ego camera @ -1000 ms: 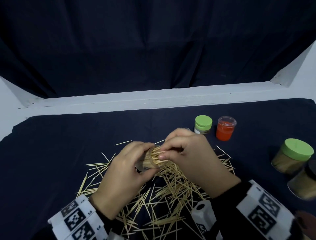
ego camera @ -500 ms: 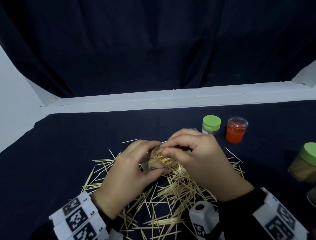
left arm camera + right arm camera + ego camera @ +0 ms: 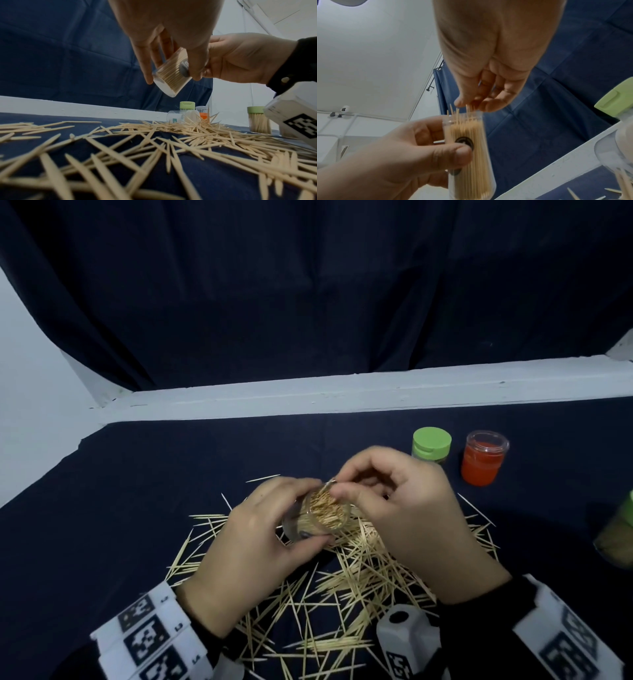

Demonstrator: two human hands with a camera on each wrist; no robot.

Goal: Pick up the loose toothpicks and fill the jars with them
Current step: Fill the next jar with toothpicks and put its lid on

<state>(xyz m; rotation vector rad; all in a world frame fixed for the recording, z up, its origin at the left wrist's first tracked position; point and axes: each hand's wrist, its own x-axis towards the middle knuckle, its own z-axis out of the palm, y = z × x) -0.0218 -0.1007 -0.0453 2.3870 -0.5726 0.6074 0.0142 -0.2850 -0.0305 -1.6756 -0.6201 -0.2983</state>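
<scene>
A clear jar (image 3: 322,517) packed with toothpicks is lifted off the dark cloth, tilted with its mouth up toward me. My left hand (image 3: 274,525) grips it round the side, thumb (image 3: 453,152) over the black label. My right hand (image 3: 337,486) is at the jar's mouth, thumb and forefinger pinched on the tips of a few toothpicks (image 3: 458,112) that stick out above the rim. In the left wrist view the jar (image 3: 171,75) hangs above the pile. Loose toothpicks (image 3: 342,587) lie scattered on the cloth under both hands.
Behind the hands stand a green-lidded jar (image 3: 431,445) and a red-filled jar (image 3: 483,458). A full green-lidded jar (image 3: 616,532) stands at the right edge. An empty clear jar (image 3: 175,116) lies on its side behind the pile. A white ledge (image 3: 342,395) borders the cloth at the back.
The jar has tipped more upright, so its mouth now faces me, and both hands have risen slightly. My right fingers stayed at the mouth. My head view has swung to the left.
</scene>
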